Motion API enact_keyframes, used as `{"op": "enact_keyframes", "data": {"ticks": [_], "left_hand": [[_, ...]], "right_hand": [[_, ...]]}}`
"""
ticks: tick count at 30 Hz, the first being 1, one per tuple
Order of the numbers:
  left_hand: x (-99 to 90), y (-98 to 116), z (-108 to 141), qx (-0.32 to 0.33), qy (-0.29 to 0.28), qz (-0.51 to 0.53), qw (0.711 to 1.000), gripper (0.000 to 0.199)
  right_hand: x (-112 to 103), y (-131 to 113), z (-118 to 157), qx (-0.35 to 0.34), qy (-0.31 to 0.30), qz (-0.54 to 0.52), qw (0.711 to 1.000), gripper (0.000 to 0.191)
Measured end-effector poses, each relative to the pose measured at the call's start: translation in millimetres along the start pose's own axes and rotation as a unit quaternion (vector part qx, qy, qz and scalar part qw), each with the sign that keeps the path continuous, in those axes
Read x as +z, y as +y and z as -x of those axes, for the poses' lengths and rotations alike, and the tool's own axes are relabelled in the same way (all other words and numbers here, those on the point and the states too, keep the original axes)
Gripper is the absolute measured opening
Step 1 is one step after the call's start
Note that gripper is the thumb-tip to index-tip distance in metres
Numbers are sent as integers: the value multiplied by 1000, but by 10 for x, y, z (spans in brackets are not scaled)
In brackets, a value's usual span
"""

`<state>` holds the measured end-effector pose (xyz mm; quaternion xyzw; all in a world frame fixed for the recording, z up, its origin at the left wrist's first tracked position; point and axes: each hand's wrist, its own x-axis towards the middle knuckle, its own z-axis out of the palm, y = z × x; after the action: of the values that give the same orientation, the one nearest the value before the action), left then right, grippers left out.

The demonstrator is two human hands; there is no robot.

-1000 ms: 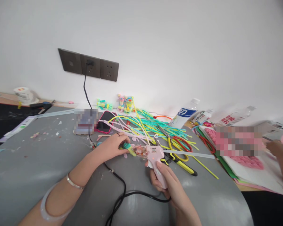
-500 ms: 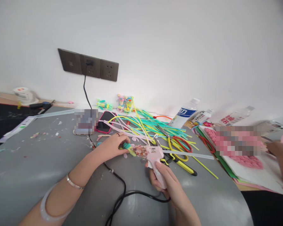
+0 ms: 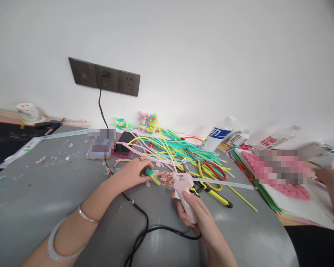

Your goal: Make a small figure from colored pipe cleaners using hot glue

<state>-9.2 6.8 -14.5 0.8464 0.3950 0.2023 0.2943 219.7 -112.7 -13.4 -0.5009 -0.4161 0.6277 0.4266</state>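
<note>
My left hand point(image 3: 140, 171) pinches a small green and yellow fuzzy piece point(image 3: 153, 176) near the middle of the grey table. Wrapped round the handle of a pink glue gun point(image 3: 183, 184) is my right hand point(image 3: 193, 211). The gun's nozzle end is coated in multicoloured bits and points left, at or very close to the fuzzy piece; whether they touch is unclear. A clear glue stick point(image 3: 225, 183) sticks out of the gun's back. The black cord point(image 3: 141, 211) runs over the table below my hands.
Behind lie many pipe cleaners point(image 3: 167, 142), orange-handled scissors point(image 3: 215, 170), yellow-black pliers point(image 3: 218, 197) and a pink-edged phone point(image 3: 124, 144). Small fuzzy figures point(image 3: 147, 122) stand by the wall. At right are bottles point(image 3: 217, 134), paper sheets point(image 3: 297, 204) and another person's hand point(image 3: 330, 185).
</note>
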Motion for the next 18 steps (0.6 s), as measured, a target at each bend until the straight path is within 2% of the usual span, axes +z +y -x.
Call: {"op": "enact_keyframes", "data": {"ticks": [8, 14, 18], "left_hand": [[-26, 40, -7, 0, 0, -1, 1000, 19], [-12, 22, -11, 1, 1, -2, 1000, 19], [-7, 14, -7, 4, -3, 3, 1000, 19]], "right_hand": [[8, -5, 33, -8, 12, 58, 998, 48], [115, -158, 104, -30, 28, 163, 986, 50], [135, -228, 176, -47, 42, 185, 981, 51]]}}
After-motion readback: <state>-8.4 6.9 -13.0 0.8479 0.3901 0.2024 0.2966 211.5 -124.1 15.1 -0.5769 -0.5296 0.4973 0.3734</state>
